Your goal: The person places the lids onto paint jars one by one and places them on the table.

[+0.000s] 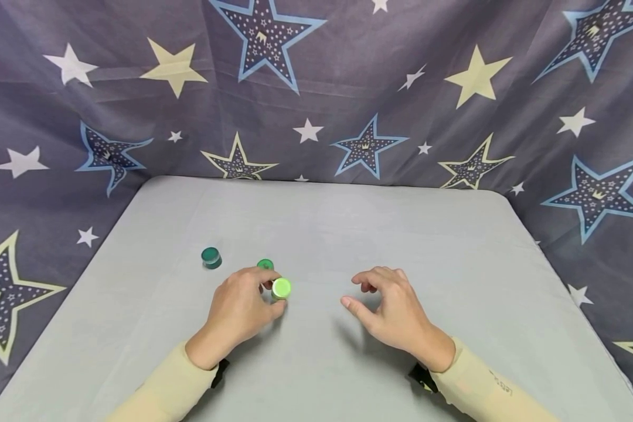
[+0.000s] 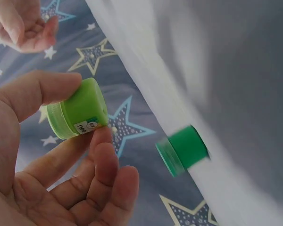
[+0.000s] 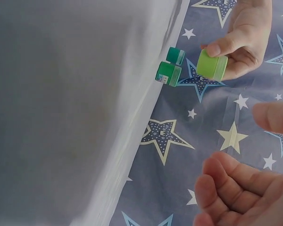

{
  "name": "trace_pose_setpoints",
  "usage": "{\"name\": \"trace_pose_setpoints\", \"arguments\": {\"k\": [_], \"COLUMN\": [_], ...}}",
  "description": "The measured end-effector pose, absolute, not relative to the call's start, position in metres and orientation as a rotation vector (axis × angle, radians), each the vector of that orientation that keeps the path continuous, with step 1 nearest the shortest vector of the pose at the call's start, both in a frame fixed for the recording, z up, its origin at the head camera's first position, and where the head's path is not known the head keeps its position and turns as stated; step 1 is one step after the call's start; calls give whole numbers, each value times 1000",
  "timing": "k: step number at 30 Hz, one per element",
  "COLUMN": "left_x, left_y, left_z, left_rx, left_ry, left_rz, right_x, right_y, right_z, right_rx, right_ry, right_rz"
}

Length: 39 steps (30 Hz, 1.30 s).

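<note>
My left hand [image 1: 242, 302] pinches a small light-green jar [image 1: 281, 288] between thumb and fingers, above the table. In the left wrist view this light-green jar [image 2: 80, 110] shows a small printed label and a clear band at one end. Just beyond the left hand a green jar [image 1: 265, 264] stands on the table, partly hidden by the fingers. Farther left is a dark teal jar [image 1: 211, 258]. My right hand [image 1: 392, 308] hovers over the table to the right, its fingers loosely bent and nothing between them.
A pale grey cloth covers the table [image 1: 432, 246]. Behind it and at both sides hangs a dark curtain [image 1: 337, 88] printed with stars. The two standing jars are left of the table's middle, a short distance apart.
</note>
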State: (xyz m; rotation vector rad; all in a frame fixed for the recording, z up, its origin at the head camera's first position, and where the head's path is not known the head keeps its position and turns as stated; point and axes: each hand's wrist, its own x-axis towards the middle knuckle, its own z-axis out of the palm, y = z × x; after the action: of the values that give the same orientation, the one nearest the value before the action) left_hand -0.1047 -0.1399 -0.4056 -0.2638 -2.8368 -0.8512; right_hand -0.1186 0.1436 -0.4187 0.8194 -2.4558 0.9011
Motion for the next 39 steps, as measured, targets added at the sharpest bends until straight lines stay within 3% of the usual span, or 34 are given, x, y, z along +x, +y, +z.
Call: {"name": "trace_pose_setpoints", "arguments": {"k": [21,39], "left_x": [-108,-119], "left_y": [-195,-215], "left_z": [-408,-415], "left_rx": [-132,-129], "left_ry": [-2884,-3052], "left_rz": [-776,-718], "right_x": [-124,-124], "right_y": [158,163], "right_z": [-421,-424], "right_rx": [771,760], "right_ry": [-2483,-2472], "right_rz": [831,815]}}
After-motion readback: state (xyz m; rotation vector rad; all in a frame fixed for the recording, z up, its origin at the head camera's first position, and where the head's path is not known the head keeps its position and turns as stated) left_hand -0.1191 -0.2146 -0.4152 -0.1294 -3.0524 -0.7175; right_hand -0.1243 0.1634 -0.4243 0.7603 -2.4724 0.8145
